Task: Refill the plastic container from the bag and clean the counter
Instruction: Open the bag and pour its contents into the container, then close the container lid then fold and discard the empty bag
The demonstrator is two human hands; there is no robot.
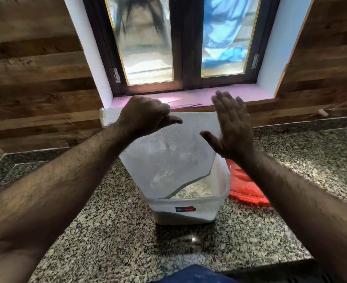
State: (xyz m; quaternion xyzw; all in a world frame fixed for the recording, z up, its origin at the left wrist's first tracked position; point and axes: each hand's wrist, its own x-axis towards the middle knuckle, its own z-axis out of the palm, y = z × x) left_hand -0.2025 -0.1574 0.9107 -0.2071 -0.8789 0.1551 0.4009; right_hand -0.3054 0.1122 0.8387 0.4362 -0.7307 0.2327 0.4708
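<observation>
A clear plastic container (186,209) stands on the granite counter (111,231) in front of me, with a low layer of pale grains inside. A white woven bag (168,156) hangs upside down over it, its mouth reaching down into the container. My left hand (146,115) is fisted on the bag's raised bottom edge and holds it up. My right hand (231,127) is flat with fingers spread, its palm against or right beside the bag's right side; I cannot tell if it touches.
A red lid (244,186) lies on the counter just right of the container. Behind the bag are a pink window sill (189,97) and a dark-framed window. Wood-panelled walls flank both sides. The counter's front edge runs near my body.
</observation>
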